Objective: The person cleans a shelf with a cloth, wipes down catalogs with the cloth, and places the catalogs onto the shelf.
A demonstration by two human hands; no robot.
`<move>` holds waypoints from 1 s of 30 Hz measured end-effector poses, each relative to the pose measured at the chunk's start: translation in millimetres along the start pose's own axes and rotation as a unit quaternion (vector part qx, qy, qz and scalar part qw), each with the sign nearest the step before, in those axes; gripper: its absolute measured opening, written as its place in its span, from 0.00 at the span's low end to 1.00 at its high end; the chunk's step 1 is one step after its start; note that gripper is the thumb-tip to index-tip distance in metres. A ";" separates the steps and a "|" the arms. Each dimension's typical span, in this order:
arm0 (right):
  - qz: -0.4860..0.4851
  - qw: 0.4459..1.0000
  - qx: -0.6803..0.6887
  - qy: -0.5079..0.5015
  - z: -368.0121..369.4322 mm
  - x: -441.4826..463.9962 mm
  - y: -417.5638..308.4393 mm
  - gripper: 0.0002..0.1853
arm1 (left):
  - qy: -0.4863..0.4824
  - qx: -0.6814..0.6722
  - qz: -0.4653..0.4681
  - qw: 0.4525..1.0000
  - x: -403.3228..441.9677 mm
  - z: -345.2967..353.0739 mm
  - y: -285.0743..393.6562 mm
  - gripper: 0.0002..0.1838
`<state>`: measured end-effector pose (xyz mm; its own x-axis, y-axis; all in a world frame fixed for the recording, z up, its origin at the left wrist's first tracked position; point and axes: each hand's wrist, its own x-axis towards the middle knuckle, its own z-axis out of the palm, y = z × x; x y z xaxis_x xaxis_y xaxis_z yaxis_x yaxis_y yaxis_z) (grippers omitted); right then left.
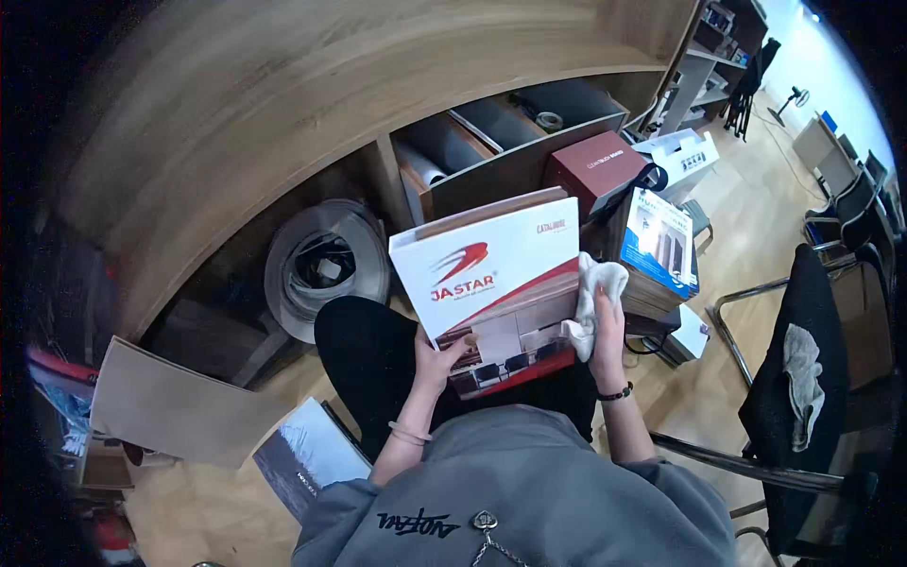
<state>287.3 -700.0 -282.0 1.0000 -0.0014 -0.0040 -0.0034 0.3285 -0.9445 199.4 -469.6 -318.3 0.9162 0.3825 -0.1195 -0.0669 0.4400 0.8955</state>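
Note:
A thick catalogue (510, 269) with a white and red "JA STAR" cover stands tilted above my lap. My left hand (436, 364) grips its lower left corner, thumb lying across the front cover. In my right hand (609, 331) is a crumpled white cloth (595, 302), pressed against the catalogue's right edge. The fingers behind the cloth are partly hidden. Behind the catalogue, its top edge overlaps the front of an open drawer (510, 156).
Right of me, a blue and white book (658, 241) tops a stack beside a dark red box (593, 170) and a white box (678, 161). A coiled roll (283, 269) sits in the cabinet. Another book (307, 458) lies on the floor. A chair (784, 397) holds a grey cloth (803, 383).

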 end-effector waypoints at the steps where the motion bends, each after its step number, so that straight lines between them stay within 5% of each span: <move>1: 0.005 1.000 0.002 -0.009 7.4 7.0 2.8 0.21 | -0.019 0.038 0.050 0.998 -4.2 -2.9 6.4 0.26; 7: 0.028 0.992 0.119 -0.042 36.2 27.0 42.0 0.18 | -0.071 0.193 0.210 0.956 -19.8 -14.0 10.3 0.29; 13: 0.016 0.996 0.083 -0.019 25.3 29.5 32.9 0.18 | -0.106 0.240 0.222 0.939 -26.3 23.7 58.1 0.29; 20: -0.201 0.977 -0.066 0.029 48.9 33.9 -48.1 0.18 | -0.093 0.295 0.299 0.903 -33.6 40.8 72.8 0.28; 22: -0.407 0.878 -0.249 -0.039 68.0 24.3 -71.5 0.19 | -0.084 0.285 0.318 0.900 -33.8 42.7 68.5 0.24; 23: -0.406 0.878 -0.250 -0.041 77.3 13.8 -83.0 0.19 | -0.079 0.280 0.330 0.898 -33.8 42.5 66.9 0.22; 25: -0.465 0.725 -0.476 -0.181 95.2 -15.2 -99.7 0.20 | -0.080 0.279 0.311 0.905 -34.0 38.4 64.1 0.24; 28: -0.498 0.708 -0.459 -0.202 111.5 -50.9 -103.4 0.19 | -0.091 0.280 0.272 0.916 -32.9 25.1 53.9 0.28; 30: -0.494 0.689 -0.411 -0.336 113.6 -64.5 -109.2 0.15 | -0.131 0.274 0.217 0.928 -28.8 11.8 37.2 0.28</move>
<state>223.4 -628.5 -141.3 0.2896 0.6866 0.6668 0.9554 -0.1652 -0.2448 175.2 -473.9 -276.5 0.9196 0.1856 0.3463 -0.3056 -0.2162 0.9273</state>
